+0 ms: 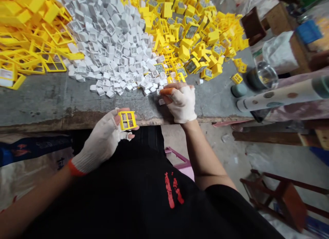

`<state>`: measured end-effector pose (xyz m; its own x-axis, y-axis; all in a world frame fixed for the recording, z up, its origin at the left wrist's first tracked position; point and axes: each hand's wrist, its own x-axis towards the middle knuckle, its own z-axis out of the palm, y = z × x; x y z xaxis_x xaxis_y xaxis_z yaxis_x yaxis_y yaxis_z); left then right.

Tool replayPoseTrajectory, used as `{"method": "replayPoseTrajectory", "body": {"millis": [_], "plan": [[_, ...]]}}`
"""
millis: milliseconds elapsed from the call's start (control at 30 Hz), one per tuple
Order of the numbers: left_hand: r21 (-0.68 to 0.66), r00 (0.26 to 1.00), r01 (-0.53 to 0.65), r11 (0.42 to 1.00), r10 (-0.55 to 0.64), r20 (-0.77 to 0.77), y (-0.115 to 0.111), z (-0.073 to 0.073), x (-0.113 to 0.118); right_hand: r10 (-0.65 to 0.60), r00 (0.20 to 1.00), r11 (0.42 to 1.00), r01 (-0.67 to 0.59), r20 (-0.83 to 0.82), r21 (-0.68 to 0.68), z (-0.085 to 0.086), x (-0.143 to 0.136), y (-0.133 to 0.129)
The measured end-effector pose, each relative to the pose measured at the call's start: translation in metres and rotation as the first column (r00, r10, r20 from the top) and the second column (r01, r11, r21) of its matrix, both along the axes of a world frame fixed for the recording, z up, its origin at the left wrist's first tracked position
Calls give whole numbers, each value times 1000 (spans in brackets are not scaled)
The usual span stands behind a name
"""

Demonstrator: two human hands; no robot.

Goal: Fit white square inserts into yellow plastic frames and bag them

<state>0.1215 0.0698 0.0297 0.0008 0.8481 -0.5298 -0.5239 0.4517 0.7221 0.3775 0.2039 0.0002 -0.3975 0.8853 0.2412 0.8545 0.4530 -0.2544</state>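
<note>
One yellow frame [127, 120], in left hand [108, 134]

The left grip [106, 136] holds a yellow frame [128, 120], the right grip [181, 102] beside the heaped white pieces [115, 54].

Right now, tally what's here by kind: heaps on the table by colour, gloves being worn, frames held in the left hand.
White heaps: 1
Yellow heaps, one at left and one at right: 2
White gloves: 2
Yellow frames in the left hand: 1
Total: 6
</note>
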Motion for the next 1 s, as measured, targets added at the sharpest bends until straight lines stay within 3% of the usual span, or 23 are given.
{"method": "replayPoseTrajectory", "body": {"millis": [167,333,667,800,1000], "plan": [[17,996,24,1000,-25,81,-1,-8,6,220,944,975,-213,-246,56,13,-13,-45],[41,983,19,999,-26,180,-7,-8,5,293,836,956,-251,-464,152,10,-35,-72],[44,957,18,999,-30,287,-15,-13,5,293,915,954,-298,-276,28,17,-53,-82],[26,951,55,998,-60,302,-16,-14,6,293,910,956,-289,-293,60,14,-54,-85],[26,941,105,994,-108,321,-15,-12,9,308,881,941,-337,-359,-21,8,-52,-81]]}}
